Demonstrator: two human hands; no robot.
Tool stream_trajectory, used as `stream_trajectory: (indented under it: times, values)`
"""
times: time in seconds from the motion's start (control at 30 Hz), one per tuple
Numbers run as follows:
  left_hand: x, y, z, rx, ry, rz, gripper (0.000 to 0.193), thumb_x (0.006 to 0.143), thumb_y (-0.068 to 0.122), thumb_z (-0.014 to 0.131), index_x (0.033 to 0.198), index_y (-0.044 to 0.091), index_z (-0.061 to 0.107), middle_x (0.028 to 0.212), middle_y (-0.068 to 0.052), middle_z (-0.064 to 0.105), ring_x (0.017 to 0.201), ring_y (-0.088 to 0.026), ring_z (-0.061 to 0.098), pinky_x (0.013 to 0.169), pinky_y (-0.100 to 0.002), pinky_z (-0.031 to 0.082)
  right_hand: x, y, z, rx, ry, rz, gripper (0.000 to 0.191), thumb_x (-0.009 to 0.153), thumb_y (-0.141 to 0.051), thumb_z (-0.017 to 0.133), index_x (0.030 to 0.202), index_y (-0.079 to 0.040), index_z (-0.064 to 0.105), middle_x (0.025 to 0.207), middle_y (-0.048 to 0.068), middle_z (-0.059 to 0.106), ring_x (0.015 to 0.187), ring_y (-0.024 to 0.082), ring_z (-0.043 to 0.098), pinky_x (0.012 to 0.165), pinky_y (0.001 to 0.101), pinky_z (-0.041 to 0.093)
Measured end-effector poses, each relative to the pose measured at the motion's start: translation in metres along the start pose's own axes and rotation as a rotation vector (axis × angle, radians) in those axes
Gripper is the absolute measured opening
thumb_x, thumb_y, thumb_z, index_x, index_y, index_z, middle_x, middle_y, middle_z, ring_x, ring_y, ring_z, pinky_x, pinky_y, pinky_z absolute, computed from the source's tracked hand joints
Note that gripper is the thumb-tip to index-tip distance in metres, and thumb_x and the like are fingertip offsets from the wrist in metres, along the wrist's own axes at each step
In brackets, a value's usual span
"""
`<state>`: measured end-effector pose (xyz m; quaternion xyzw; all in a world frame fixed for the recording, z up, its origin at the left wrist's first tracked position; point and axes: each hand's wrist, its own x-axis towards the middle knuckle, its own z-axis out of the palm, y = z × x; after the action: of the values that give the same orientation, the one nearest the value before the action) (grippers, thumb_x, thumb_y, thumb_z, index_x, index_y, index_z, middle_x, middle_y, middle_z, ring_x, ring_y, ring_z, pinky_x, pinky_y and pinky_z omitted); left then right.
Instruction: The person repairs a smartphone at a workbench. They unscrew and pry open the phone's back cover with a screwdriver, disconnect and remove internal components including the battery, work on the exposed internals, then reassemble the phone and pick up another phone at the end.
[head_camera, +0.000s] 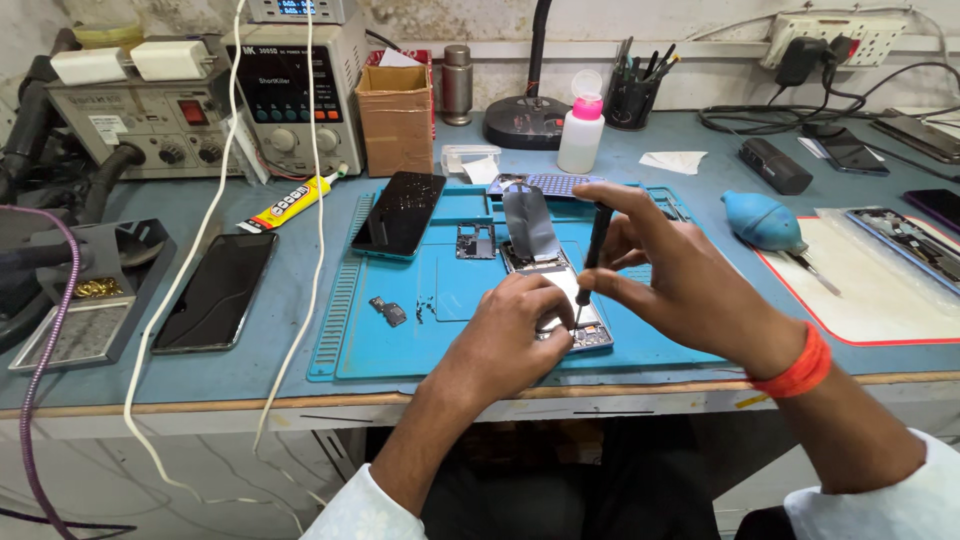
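An opened phone body lies on the teal repair mat, with a grey metal shield plate lifted up at its far end. My left hand rests on the phone's near end and holds it down. A thin black screwdriver stands nearly upright in my right hand, pinched between thumb and fingers, its tip down on the phone's lower part. An orange band circles my right wrist.
A dark phone screen and small loose parts lie on the mat. Another phone lies left of it, beside white cables. Bench instruments, a cardboard box, a white bottle, a blue air blower and a white mat surround them.
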<state>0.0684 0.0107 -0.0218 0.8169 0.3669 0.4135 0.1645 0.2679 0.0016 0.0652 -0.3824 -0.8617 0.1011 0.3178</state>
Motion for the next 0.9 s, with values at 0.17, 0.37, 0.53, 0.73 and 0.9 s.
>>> stream_trajectory:
  times: [0.17,0.37,0.53,0.73,0.9]
  values:
    - [0.0002,0.0000,-0.0005,0.011,-0.022,-0.021,0.014,0.080,0.015,0.070,0.087,0.005,0.075,0.095,-0.009,0.071,0.101,-0.027,0.065,0.093,-0.041,0.052,-0.0011,0.0023,-0.0009,0.149,-0.038,-0.122,0.068,0.092,-0.009,0.072,0.151,-0.014,0.038,0.100,0.010,0.077,0.096,0.024,0.079,0.090,0.0385,0.062]
    - [0.0004,-0.0012,0.0001,0.003,-0.008,0.003,0.014,0.080,0.015,0.070,0.088,0.005,0.074,0.097,-0.010,0.070,0.101,-0.028,0.066,0.092,-0.041,0.053,-0.0015,0.0027,0.0021,0.064,-0.025,0.049,0.074,0.090,-0.014,0.077,0.152,-0.018,0.036,0.094,0.010,0.077,0.090,0.022,0.076,0.087,0.0375,0.064]
    - [-0.0001,-0.0026,0.0010,0.004,0.005,0.023,0.014,0.079,0.015,0.071,0.088,0.005,0.075,0.095,-0.010,0.071,0.100,-0.029,0.065,0.092,-0.042,0.052,-0.0035,0.0037,-0.0011,0.185,-0.033,-0.105,0.070,0.092,-0.008,0.071,0.153,-0.015,0.037,0.102,0.010,0.078,0.096,0.021,0.080,0.091,0.0376,0.062]
    - [0.0000,-0.0021,0.0020,0.001,0.025,0.035,0.014,0.080,0.014,0.069,0.089,0.005,0.075,0.098,-0.011,0.071,0.101,-0.029,0.066,0.093,-0.042,0.053,-0.0021,0.0033,0.0061,0.041,0.074,-0.012,0.071,0.088,-0.012,0.077,0.149,-0.018,0.041,0.086,0.009,0.074,0.077,0.021,0.077,0.076,0.0367,0.064]
    - [0.0000,-0.0012,0.0002,-0.008,-0.003,0.003,0.014,0.081,0.015,0.068,0.089,0.005,0.075,0.097,-0.010,0.071,0.101,-0.028,0.066,0.093,-0.041,0.053,-0.0037,0.0042,0.0008,0.153,0.001,-0.127,0.065,0.094,-0.009,0.071,0.152,-0.014,0.040,0.105,0.007,0.080,0.095,0.018,0.080,0.085,0.0359,0.064]
